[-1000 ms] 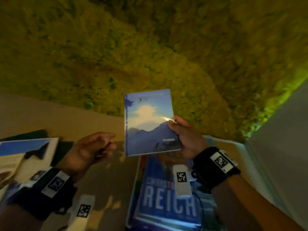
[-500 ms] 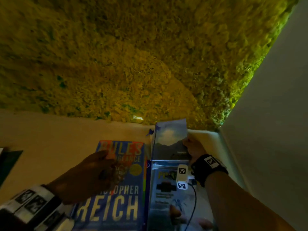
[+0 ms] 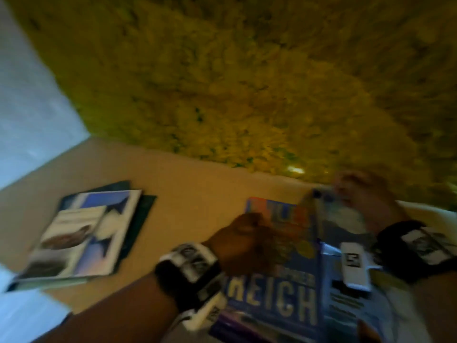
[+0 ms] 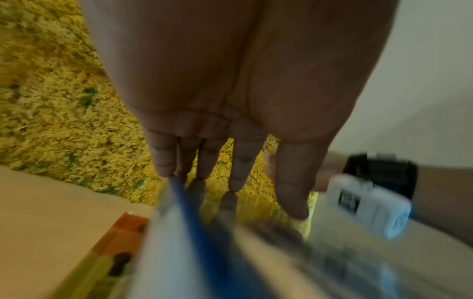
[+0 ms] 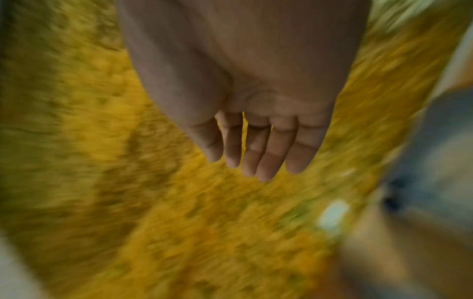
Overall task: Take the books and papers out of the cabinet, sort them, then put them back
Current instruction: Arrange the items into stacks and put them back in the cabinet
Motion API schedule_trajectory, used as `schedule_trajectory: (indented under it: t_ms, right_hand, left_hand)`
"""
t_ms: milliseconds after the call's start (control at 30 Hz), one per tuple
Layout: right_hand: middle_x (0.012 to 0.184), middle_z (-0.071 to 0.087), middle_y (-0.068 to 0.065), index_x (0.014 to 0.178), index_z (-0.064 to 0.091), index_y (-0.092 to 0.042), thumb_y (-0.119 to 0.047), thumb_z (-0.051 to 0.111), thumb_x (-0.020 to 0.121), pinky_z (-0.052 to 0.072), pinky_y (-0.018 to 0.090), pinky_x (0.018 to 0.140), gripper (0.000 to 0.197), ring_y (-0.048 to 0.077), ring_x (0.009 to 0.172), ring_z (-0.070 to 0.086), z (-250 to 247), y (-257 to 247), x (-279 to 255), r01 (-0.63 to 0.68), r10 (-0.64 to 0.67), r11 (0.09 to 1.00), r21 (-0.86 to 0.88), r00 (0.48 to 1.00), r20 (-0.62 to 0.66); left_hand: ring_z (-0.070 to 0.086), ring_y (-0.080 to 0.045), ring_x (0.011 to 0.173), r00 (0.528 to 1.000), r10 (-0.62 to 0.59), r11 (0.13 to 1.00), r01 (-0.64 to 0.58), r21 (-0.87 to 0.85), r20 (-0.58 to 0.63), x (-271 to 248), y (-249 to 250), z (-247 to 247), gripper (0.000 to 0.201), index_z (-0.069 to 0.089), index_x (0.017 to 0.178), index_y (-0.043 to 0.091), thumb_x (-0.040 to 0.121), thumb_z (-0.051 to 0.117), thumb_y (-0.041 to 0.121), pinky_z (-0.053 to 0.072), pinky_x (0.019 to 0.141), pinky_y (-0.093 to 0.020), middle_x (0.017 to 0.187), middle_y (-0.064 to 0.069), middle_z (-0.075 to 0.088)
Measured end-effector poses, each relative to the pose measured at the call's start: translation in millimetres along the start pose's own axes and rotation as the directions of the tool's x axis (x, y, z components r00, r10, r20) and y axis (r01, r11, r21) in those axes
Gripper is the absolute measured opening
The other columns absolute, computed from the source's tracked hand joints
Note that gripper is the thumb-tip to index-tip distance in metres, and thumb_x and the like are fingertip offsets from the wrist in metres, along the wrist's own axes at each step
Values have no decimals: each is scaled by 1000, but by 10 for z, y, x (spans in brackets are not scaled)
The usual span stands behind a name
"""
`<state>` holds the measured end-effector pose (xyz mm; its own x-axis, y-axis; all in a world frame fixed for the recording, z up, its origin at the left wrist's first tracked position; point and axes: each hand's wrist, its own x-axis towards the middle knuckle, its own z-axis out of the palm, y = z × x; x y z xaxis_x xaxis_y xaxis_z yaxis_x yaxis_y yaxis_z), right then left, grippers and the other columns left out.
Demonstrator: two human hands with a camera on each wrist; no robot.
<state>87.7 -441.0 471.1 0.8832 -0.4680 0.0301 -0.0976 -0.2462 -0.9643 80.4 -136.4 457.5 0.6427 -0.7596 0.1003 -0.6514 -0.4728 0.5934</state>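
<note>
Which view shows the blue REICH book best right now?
The head view: the blue REICH book lies flat with its title readable, the left hand over its upper half. The left wrist view shows only a blurred orange corner; the right wrist view shows none of it.

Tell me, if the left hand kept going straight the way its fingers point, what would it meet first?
Probably the thin blue-edged booklet: the left hand has straight fingers whose tips sit at its edge, though blur hides whether they touch.

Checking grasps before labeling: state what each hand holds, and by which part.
Neither holds anything. The right hand is open and empty; the left hand is straight-fingered over the blue book.
</note>
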Motion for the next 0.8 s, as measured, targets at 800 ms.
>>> schedule_trajectory:
  t_ms: [800]
  right_hand:
    - [107,73,13,107,66,-16,-24,57,104,55,27,67,13,22,90,69,4478,-478,-1706,-315,401,912,-261,564,722]
  left_hand:
    - [50,-43,117,330,-916,355,932,-74,-230,-2928,-3233,-1696,60,35,140,27,90,59,49,45,100,-52,127,-20,48]
